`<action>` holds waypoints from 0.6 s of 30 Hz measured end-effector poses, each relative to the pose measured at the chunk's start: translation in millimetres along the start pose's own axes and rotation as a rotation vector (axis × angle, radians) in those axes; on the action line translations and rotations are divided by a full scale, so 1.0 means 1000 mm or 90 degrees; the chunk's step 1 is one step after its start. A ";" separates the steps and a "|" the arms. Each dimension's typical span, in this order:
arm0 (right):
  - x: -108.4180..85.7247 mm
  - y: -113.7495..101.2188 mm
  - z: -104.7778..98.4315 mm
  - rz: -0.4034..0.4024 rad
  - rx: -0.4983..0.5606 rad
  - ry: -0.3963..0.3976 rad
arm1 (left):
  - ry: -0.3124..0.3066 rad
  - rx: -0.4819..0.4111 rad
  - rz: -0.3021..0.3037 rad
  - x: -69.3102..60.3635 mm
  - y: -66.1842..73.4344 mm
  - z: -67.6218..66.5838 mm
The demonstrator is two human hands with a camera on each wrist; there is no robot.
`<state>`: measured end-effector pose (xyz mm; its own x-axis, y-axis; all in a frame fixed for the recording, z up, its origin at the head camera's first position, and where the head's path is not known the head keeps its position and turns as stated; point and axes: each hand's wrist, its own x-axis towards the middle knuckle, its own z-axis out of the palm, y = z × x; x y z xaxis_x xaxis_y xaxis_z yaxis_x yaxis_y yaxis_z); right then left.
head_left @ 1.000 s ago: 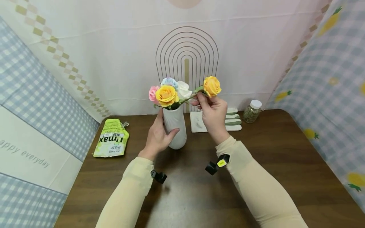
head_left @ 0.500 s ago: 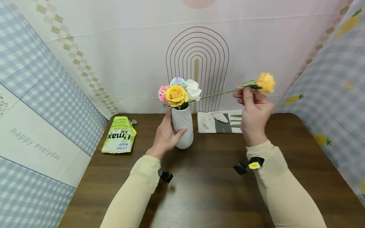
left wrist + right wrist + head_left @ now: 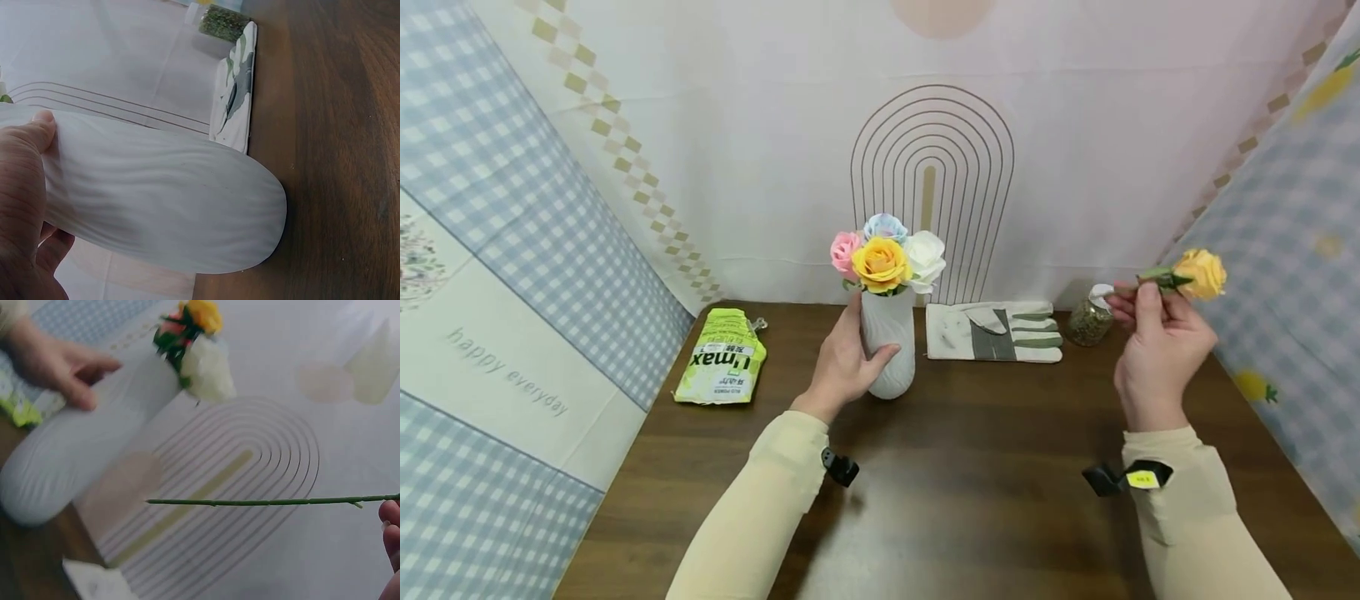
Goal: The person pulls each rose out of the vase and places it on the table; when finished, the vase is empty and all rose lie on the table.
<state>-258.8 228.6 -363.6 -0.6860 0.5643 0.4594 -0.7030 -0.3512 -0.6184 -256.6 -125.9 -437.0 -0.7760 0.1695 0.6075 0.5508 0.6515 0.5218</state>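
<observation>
A white ridged vase (image 3: pixel 898 350) stands on the table with a yellow rose (image 3: pixel 880 265), a pink rose (image 3: pixel 846 252), a pale blue rose (image 3: pixel 885 225) and a white rose (image 3: pixel 925 257) in it. My left hand (image 3: pixel 842 360) grips the vase from its left side, the thumb across the front. Off to the right, my right hand (image 3: pixel 1161 358) pinches another yellow rose (image 3: pixel 1201 273) just below its bloom. In the right wrist view, that rose's thin green stem (image 3: pixel 269 502) points left, its end free in the air and apart from the vase.
Behind the right side of the vase lies a white and grey glove (image 3: pixel 992 332). A jar (image 3: pixel 1088 321) of green bits with a white lid stands near my right hand. At the table's left is a lime green bag (image 3: pixel 722 358). Patterned cloth hangs behind and at both sides.
My right hand has moved far to the right with the yellow rose, and its stem has come out of the vase. The left hand stays on the vase. The head view has shifted slightly.
</observation>
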 end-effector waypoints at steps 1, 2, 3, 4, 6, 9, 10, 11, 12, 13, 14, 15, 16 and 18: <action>-0.001 0.002 -0.008 -0.004 -0.018 -0.008 | -0.002 0.002 0.001 0.000 0.000 0.000; -0.003 0.004 -0.017 -0.003 -0.030 -0.015 | -0.003 0.004 0.002 0.000 0.000 -0.001; -0.004 0.006 -0.025 -0.004 -0.048 -0.021 | -0.002 0.005 0.001 -0.001 -0.001 -0.001; -0.006 0.006 -0.035 -0.004 -0.069 -0.024 | -0.003 0.007 0.004 -0.001 0.000 0.000; -0.009 0.008 -0.055 0.000 -0.110 -0.024 | -0.004 0.012 0.005 -0.001 0.001 0.002; -0.012 0.010 -0.082 0.022 -0.161 -0.006 | 0.000 0.021 0.004 -0.001 0.001 0.003; -0.013 0.011 -0.090 0.031 -0.175 0.001 | 0.000 0.023 0.005 -0.001 0.001 0.003; -0.014 0.012 -0.097 0.038 -0.195 0.009 | 0.001 0.024 0.005 -0.001 0.001 0.003; -0.015 0.012 -0.104 0.045 -0.215 0.017 | 0.001 0.022 0.005 -0.001 0.001 0.003; -0.015 0.013 -0.110 0.050 -0.239 0.021 | 0.001 0.021 0.003 -0.001 0.001 0.003; -0.016 0.014 -0.115 0.054 -0.259 0.022 | 0.002 0.020 0.002 -0.002 0.001 0.003; -0.017 0.016 -0.121 0.055 -0.278 0.021 | 0.002 0.018 -0.001 -0.002 0.001 0.003; -0.017 0.018 -0.125 0.052 -0.299 0.018 | 0.003 0.018 -0.003 -0.002 0.001 0.003; -0.018 0.022 -0.134 0.048 -0.332 0.014 | 0.002 0.017 -0.009 -0.002 0.000 0.003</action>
<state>-236.4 310.7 -470.7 -0.7235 0.5690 0.3910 -0.4607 0.0239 -0.8872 -255.9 -123.8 -440.2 -0.7825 0.1584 0.6021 0.5316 0.6734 0.5138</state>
